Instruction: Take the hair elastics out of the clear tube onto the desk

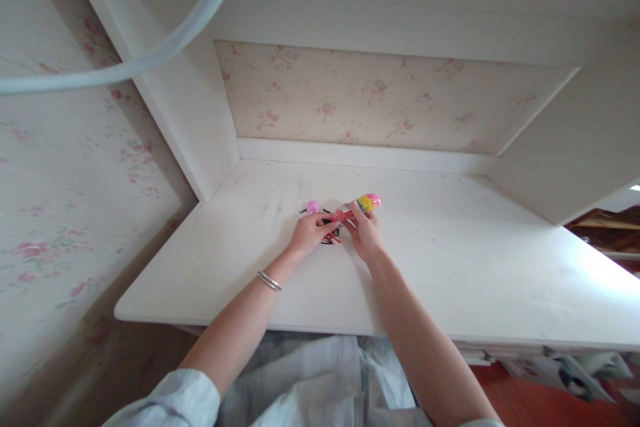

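My right hand (367, 233) is closed round a small clear packet or tube with yellow, blue and pink colouring (370, 202), its pink end pointing right. My left hand (310, 232) pinches a thin red piece (336, 216) that stretches between the fingertips of both hands; its exact kind cannot be made out. Under and between the hands lie several thin black and red loops (331, 239) that look like hair ties, partly hidden by the fingers. Just behind my left hand is a pink round piece (313, 206) with a small black loop beside it.
The white desktop (465, 260) stretches to both sides, with a low ledge (370, 155) and floral panel at the back. White side panels stand left and right. A pale curved tube (165, 47) crosses the upper left. Items lie below the desk at the right.
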The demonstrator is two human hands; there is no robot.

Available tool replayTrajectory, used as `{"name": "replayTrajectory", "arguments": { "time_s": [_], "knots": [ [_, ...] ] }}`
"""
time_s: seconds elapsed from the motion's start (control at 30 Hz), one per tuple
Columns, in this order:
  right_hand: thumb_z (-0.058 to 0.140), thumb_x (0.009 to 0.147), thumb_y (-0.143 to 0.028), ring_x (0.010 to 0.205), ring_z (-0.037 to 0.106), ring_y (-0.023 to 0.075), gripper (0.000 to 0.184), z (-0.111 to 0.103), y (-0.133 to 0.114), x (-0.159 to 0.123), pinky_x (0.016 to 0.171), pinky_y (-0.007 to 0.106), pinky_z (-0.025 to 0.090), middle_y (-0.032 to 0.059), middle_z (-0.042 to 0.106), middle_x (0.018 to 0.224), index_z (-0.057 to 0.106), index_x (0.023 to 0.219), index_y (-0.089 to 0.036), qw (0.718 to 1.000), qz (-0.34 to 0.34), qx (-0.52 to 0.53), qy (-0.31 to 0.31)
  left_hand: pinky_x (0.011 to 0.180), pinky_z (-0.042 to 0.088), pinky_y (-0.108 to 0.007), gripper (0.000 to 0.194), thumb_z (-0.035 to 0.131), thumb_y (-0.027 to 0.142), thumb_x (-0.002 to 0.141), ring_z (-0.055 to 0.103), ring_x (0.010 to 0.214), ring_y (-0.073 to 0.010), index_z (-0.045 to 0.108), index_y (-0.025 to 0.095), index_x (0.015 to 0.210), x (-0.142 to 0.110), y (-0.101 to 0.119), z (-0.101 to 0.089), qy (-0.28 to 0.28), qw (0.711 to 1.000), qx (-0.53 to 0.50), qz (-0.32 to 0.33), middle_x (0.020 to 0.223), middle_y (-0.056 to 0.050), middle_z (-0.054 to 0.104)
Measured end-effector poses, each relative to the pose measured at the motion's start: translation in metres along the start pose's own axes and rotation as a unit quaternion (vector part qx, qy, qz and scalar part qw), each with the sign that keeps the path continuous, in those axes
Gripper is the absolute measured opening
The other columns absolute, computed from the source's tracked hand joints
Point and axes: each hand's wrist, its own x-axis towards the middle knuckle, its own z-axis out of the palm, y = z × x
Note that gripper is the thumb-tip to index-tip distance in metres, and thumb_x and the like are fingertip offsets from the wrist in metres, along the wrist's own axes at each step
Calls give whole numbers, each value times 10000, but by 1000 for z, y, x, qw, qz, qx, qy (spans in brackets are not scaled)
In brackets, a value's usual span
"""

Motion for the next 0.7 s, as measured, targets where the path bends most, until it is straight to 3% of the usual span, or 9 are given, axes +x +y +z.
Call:
{"name": "replayTrajectory", "arguments": {
  "time_s": [0.23, 0.43, 0.53, 0.7],
  "knots": [
    [808, 628, -386, 692, 647, 122, 320, -3, 0, 4, 674, 250, 569, -28, 674, 759, 602, 801, -213, 1000, -9, 13, 26, 492, 338, -209, 323, 646, 465, 766, 491, 517, -97, 728, 211, 948, 1, -4, 1, 18, 999, 38, -16, 576, 26, 580],
    [782, 675, -388, 705, 647, 120, 270, -1, 0, 0, 682, 241, 570, -23, 683, 778, 615, 801, -218, 999, 35, 42, -2, 644, 443, -213, 289, 503, 355, 885, 600, 708, -118, 706, 220, 1040, -3, 7, 1, -19, 998, -21, 49, 851, -1, 704],
    [770, 692, -395, 712, 652, 117, 258, -1, -1, 0, 685, 233, 569, -24, 692, 805, 616, 813, -228, 996, 60, 59, -12, 644, 450, -218, 333, 466, 400, 903, 609, 710, -127, 701, 217, 1050, -5, 13, -1, -27, 998, -28, 48, 830, 1, 705],
    [766, 693, -404, 716, 651, 109, 259, -3, -2, 2, 639, 210, 561, -32, 697, 832, 617, 823, -237, 995, 65, 72, 8, 625, 453, -221, 244, 571, 352, 835, 602, 675, -126, 717, 178, 927, -5, 15, -3, 19, 1000, -23, 5, 766, -17, 687]
  ]
}}
